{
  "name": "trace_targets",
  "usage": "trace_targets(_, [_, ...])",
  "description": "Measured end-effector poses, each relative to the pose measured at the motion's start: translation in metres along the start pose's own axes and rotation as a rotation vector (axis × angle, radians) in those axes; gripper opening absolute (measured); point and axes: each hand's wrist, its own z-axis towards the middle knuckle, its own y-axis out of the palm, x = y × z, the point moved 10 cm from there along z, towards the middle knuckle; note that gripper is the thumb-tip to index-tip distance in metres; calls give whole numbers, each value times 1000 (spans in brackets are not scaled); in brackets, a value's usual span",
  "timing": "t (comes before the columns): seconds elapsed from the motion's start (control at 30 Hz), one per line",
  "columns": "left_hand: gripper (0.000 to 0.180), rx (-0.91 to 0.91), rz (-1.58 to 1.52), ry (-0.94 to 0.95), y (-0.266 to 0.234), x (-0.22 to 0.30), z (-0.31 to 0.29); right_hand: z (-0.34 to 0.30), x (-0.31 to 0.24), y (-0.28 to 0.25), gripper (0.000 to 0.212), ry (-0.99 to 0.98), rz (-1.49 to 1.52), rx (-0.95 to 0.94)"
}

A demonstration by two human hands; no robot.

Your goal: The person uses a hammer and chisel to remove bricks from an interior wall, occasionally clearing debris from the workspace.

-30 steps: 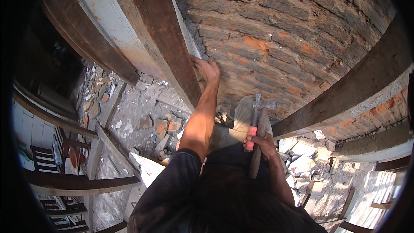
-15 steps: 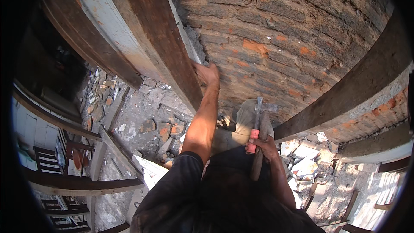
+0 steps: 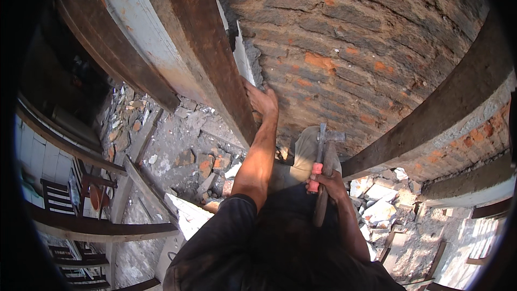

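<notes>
My left hand is stretched up against the brick wall, its fingers gripping the edge of a dark wooden beam where a pale broken slab of plaster sticks out. My right hand sits lower, closed around the red grip of a hammer whose metal head points up toward the wall. A second dark bar-like tool appears to run through the same fist and down past it. My shoe shows just behind the hammer.
Rubble of broken bricks and plaster lies far below on the left, with pale chunks on the right. Wooden scaffold planks cross at lower left. A sloped dark beam runs along the right of the wall.
My left hand has stayed on the beam edge by the wall. The hammer in my right hand has held nearly the same spot; the view shifted slightly.
</notes>
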Motion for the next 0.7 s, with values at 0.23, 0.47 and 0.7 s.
trace_targets(0.23, [75, -19, -12, 49, 0, -16, -5, 4, 1, 3, 31, 27, -13, 31])
trace_targets(0.47, [75, -79, -41, -50, 1, -32, -16, 8, 7, 7, 33, 55, -25, 31])
trace_targets(0.7, [71, -306, -174, -145, -13, -36, -22, 7, 7, 4, 32, 23, -19, 57])
